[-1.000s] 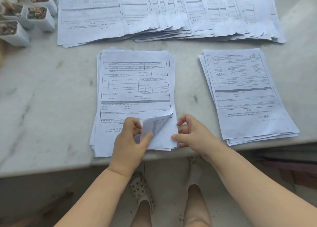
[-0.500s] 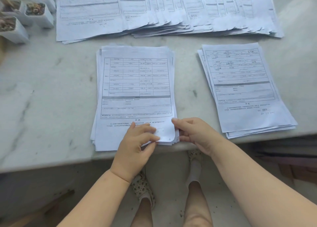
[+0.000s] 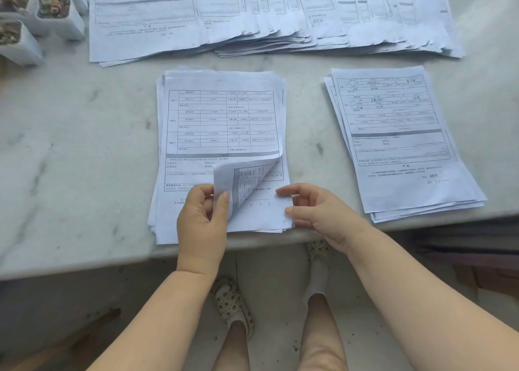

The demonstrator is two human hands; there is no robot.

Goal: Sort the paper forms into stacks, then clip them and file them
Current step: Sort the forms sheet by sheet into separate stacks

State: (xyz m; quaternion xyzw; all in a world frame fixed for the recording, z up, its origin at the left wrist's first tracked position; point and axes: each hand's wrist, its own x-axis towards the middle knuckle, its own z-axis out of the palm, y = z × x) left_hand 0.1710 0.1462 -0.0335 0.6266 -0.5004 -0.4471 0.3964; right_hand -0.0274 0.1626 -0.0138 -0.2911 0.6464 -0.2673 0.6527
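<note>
Top form (image 3: 222, 123) at the counter's near edge: thin, limp; our left hand (image 3: 203, 222) pinches its curled corner, right hand (image 3: 314, 210) half-curled, holding nothing.

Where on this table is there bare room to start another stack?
The widest bare marble lies left of the middle stack, below the little pots. A narrower strip separates the middle stack from the right stack. The back is crowded with fanned forms.

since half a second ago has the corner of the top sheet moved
Yes. The top sheet's corner has curled up and back off the middle stack, pinched by the left hand.
</note>
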